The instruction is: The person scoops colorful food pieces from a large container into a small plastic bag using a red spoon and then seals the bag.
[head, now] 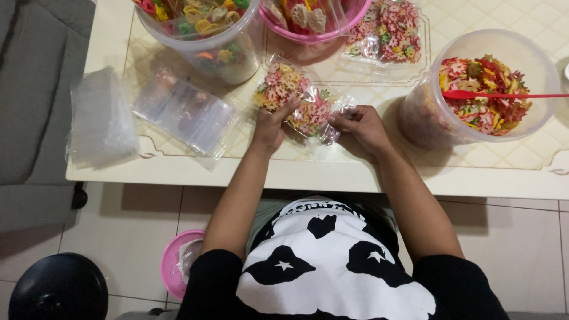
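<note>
A small clear plastic bag filled with multicoloured star-shaped crackers lies on the cream table in front of me. My left hand grips the bag's near left side. My right hand pinches the bag's open end at its right. Both hands rest on the table top near its front edge.
A clear tub of coloured crackers with a red spoon stands at the right. Another clear tub, a pink bowl and a filled bag sit behind. Stacks of empty plastic bags lie left. A pink bowl is on the floor.
</note>
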